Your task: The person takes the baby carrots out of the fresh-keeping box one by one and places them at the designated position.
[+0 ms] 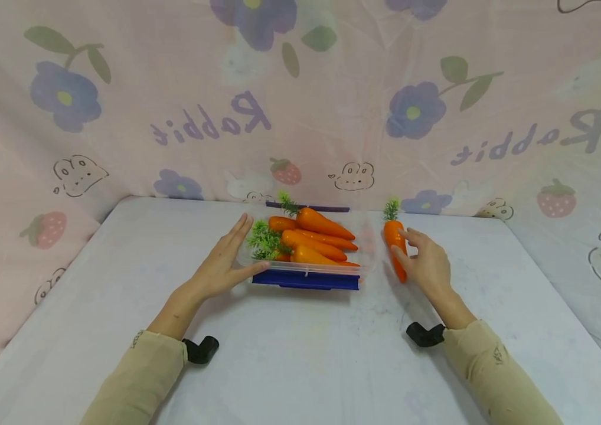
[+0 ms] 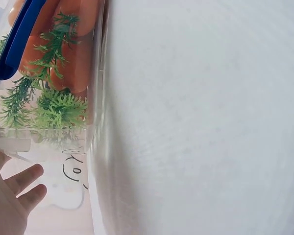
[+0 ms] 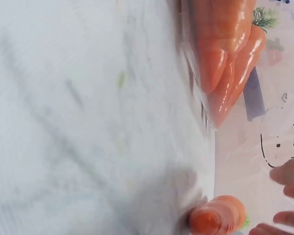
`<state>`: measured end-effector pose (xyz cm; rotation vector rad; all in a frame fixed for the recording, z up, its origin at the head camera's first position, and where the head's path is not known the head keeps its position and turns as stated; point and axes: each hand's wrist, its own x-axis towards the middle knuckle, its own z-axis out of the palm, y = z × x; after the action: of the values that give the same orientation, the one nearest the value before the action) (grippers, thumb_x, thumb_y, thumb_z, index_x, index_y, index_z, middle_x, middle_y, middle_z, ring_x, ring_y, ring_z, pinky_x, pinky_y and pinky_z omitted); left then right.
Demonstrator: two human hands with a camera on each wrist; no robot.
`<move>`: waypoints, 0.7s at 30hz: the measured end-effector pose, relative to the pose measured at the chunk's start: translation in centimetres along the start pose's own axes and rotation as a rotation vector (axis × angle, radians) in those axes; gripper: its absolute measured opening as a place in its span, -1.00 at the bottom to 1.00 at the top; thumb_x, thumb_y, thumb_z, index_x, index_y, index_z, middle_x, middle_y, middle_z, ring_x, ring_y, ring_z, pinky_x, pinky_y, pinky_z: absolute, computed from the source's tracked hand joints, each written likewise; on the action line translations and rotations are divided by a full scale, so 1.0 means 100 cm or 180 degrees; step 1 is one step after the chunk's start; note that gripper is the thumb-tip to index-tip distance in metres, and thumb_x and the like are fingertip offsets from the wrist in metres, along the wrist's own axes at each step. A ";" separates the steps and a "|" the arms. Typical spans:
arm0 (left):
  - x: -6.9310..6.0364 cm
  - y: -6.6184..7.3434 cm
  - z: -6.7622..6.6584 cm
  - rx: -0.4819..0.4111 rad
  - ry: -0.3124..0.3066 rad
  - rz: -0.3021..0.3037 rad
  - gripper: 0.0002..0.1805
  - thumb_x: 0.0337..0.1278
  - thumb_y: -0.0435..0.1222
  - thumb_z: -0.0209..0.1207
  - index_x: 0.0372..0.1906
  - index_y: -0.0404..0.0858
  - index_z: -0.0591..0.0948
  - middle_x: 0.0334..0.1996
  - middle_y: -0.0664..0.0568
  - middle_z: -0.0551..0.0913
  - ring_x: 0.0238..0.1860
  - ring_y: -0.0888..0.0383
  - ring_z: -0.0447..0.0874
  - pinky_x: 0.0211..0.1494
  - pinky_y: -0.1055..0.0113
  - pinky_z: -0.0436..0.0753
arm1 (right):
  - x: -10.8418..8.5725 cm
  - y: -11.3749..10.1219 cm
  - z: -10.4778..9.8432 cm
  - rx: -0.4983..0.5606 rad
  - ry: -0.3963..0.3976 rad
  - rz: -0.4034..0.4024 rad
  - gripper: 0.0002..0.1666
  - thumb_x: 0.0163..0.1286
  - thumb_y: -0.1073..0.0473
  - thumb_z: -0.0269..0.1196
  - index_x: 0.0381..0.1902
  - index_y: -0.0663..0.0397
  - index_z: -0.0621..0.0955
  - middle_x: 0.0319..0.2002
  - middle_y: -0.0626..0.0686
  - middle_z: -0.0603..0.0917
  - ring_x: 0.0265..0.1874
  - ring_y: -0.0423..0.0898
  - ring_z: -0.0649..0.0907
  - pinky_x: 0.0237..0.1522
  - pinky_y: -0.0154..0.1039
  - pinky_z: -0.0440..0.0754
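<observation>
A clear plastic box (image 1: 366,251) with blue side latches (image 1: 306,280) holds several orange toy carrots (image 1: 313,242) with green leafy tops. At its left end is my left hand (image 1: 221,260), fingers stretched out along that side and thumb at the front rim. The left wrist view shows those fingers (image 2: 27,178) beside the clear wall. One single carrot (image 1: 395,236) lies on the table to the right of the box, leafy top pointing away. My right hand (image 1: 427,260) is close to its right side, and in the right wrist view the spread fingers stand apart from that carrot (image 3: 216,215).
The white table (image 1: 300,354) reaches back to a pink curtain (image 1: 322,106) printed with flowers, strawberries and rabbits. A black wrist mount (image 1: 202,349) sticks out by the left sleeve, another black mount (image 1: 424,334) by the right sleeve.
</observation>
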<state>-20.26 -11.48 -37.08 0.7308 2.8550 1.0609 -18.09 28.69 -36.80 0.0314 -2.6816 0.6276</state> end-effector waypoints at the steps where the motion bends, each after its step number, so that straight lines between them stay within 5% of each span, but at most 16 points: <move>1: 0.000 0.000 0.000 -0.0008 0.0000 0.0003 0.04 0.15 0.21 0.13 0.54 0.08 -0.23 0.54 0.17 -0.32 0.52 -0.15 -0.17 0.44 -0.27 0.00 | 0.000 0.000 0.001 0.0021 0.0059 -0.0100 -0.50 0.29 0.13 0.29 0.15 0.23 0.58 0.18 0.32 0.54 -0.36 0.21 0.73 -0.30 0.10 0.67; 4: 0.000 0.000 0.000 -0.0030 0.0002 0.0010 0.03 0.15 0.20 0.13 0.54 0.08 -0.22 0.55 0.15 -0.31 0.52 -0.16 -0.17 0.44 -0.28 0.00 | 0.001 0.000 0.002 0.0077 0.0243 -0.0362 -0.53 0.26 0.17 0.32 0.11 0.25 0.60 0.15 0.31 0.57 -0.39 0.21 0.72 -0.32 0.10 0.66; 12: -0.001 0.001 0.001 -0.0044 -0.0005 -0.0023 0.04 0.14 0.22 0.13 0.54 0.09 -0.22 0.54 0.19 -0.33 0.52 -0.16 -0.17 0.44 -0.27 0.01 | 0.003 -0.001 0.008 0.0235 0.0581 -0.0664 -0.55 0.20 0.19 0.36 0.06 0.18 0.64 0.09 0.26 0.62 0.05 0.29 0.59 -0.01 0.23 0.53; 21: -0.001 0.001 0.000 -0.0061 0.0009 -0.0010 0.04 0.14 0.21 0.13 0.54 0.09 -0.22 0.54 0.19 -0.32 0.52 -0.16 -0.16 0.44 -0.27 0.00 | 0.010 -0.010 0.010 0.0418 0.0908 -0.1021 -0.54 0.14 0.19 0.40 0.03 0.16 0.66 0.06 0.22 0.65 0.03 0.22 0.62 -0.02 0.18 0.57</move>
<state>-20.16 -11.44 -37.07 0.7238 2.8434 1.0881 -19.26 27.40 -36.82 0.3711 -2.2916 0.6484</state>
